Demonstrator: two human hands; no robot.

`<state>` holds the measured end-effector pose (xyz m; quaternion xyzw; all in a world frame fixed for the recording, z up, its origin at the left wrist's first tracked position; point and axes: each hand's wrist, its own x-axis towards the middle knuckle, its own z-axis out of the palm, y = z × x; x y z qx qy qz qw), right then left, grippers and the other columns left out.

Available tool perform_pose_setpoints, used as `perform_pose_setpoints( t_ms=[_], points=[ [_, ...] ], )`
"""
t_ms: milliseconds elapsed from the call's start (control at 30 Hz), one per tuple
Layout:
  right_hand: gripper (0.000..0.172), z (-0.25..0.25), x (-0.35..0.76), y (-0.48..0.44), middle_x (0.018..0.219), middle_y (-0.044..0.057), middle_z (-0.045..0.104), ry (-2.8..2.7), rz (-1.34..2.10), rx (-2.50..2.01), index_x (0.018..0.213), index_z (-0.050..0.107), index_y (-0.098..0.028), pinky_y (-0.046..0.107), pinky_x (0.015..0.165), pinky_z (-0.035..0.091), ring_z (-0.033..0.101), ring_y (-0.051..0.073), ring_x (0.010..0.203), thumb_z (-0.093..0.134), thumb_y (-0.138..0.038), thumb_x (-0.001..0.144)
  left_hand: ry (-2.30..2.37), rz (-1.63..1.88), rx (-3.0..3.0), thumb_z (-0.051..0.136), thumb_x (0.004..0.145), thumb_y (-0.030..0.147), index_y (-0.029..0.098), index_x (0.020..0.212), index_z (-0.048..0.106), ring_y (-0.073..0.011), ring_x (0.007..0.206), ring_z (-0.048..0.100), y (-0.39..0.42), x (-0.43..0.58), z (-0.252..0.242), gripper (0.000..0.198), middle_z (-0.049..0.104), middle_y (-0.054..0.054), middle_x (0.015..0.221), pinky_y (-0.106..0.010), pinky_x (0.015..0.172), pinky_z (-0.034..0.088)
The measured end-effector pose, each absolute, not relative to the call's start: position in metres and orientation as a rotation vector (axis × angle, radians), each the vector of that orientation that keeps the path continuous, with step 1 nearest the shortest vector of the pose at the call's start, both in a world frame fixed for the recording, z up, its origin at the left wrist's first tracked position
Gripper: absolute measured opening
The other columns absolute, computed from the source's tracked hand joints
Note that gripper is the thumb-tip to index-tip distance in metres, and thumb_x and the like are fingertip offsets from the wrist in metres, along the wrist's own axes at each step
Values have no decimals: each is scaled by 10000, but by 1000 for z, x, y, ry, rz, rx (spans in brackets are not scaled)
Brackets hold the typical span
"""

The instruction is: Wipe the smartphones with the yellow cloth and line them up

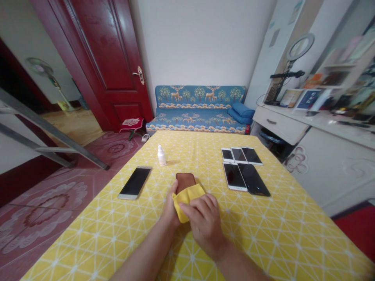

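A brown phone (185, 180) is gripped in my left hand (172, 205), just above the table and tilted toward me. My right hand (205, 216) is closed on a yellow cloth (187, 195), pressing it over the lower part of the phone. The cloth hides that part of the phone and some of my left fingers. To the left lies a gold-framed phone (135, 182) with a dark screen. Behind it stands a small white bottle (161, 156) with a nozzle top.
Several phones lie grouped on the right, among them a white-framed phone (234, 176) and a black phone (253, 179). The yellow patterned tablecloth (117, 234) covers the table. Beyond are a blue sofa (199, 113), a stepladder (55, 134) on the left and a white dresser (336, 156) on the right.
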<state>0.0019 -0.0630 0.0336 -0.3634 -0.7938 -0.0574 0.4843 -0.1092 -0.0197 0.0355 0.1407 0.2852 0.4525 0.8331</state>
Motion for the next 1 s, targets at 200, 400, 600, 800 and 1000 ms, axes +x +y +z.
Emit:
perform_pose_setpoints(
  t_ms=[200,400,600,800,1000],
  points=[
    [260,30,18,-57,813,34,612,-1807,39,-947,1042,655,-215,383,790,387,547,181,794,457,-120,905,677,1120,190,552,829,425,87,907,648,-216,688,672,-17,-117,50,360,709,-105,752,-323,722,526],
    [175,21,29,-42,870,30,666,-1657,88,-1057,969,663,-227,369,805,423,586,185,834,514,-168,899,711,993,312,584,821,401,76,1003,640,-205,670,668,-18,-125,51,377,728,-114,839,-311,651,519],
    [164,15,38,-31,919,60,662,-1346,279,-1185,950,628,-205,356,789,475,614,199,872,480,-270,921,531,549,416,420,838,624,34,1130,593,-250,703,669,-18,-130,46,681,691,-178,886,-337,578,522],
    [171,2,42,-20,840,52,667,-1347,467,-1275,912,636,-183,319,694,497,623,189,764,532,-317,887,316,826,461,372,823,684,102,1129,590,-209,757,625,-17,-130,53,693,640,-138,933,-305,566,529],
    [266,16,28,-35,909,60,651,-1729,372,-1142,961,692,-213,347,774,473,602,193,862,432,-265,940,683,1229,551,473,755,732,128,944,642,-132,638,562,-19,-113,39,655,623,-62,779,-238,581,479]
  ],
)
